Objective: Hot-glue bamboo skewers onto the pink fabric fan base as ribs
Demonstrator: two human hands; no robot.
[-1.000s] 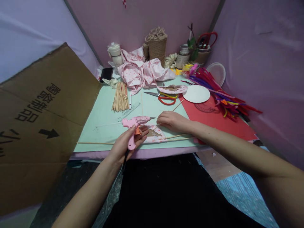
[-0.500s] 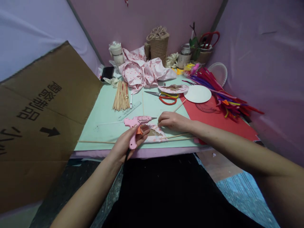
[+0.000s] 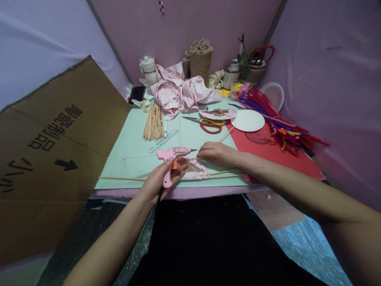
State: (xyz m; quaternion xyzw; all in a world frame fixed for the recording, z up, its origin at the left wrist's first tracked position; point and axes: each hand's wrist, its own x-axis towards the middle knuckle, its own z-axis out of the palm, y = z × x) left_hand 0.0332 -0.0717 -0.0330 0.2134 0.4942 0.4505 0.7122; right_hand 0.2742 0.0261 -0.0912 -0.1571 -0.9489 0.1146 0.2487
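Observation:
In my left hand [image 3: 154, 178] is a pink glue gun [image 3: 180, 151], its nozzle pointing right and my fingers around the handle by the orange trigger. Below the nozzle lies a cardboard piece edged in pink patterned fabric [image 3: 204, 171], partly covered by my hands. The bent fingers of my right hand [image 3: 218, 153] press together at its upper edge. A thin wooden stick [image 3: 228, 133] runs under that hand and shows again at the fingertips. More sticks [image 3: 228, 172] cross the fabric-edged piece toward the right, and another stick [image 3: 122, 178] extends left along the table's front.
Red-and-yellow-handled scissors [image 3: 210, 125], a ruler [image 3: 163, 141] and a skewer bundle [image 3: 153, 123] lie beyond my hands. A white disc [image 3: 247, 120] rests over red sheets [image 3: 285, 159]. Pipe cleaners [image 3: 276, 115] are piled at right. A cardboard box [image 3: 65, 159] stands at left.
The view has shifted slightly, so the scene sits a little lower. My hands keep nearly the same positions, the glue gun still in the left one.

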